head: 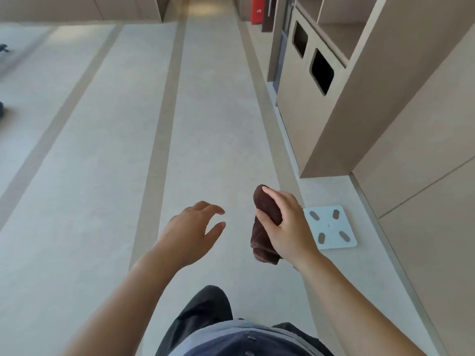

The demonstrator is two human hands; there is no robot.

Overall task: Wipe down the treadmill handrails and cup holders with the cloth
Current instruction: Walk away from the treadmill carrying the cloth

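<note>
My right hand [289, 226] grips a dark brown cloth [264, 228], bunched into a roll that sticks out above my thumb and hangs below my palm. My left hand [191, 233] is held out beside it at the same height, fingers spread and curled, holding nothing. A gap of floor separates the two hands. No treadmill, handrail or cup holder is in view.
A pale floor with tan stripes [164, 104] runs ahead. On the right stand beige cabinets and a bin unit with two dark openings [321, 70]. A white bathroom scale [330, 228] lies on the floor by the cabinets. A red extinguisher [257, 9] stands far back.
</note>
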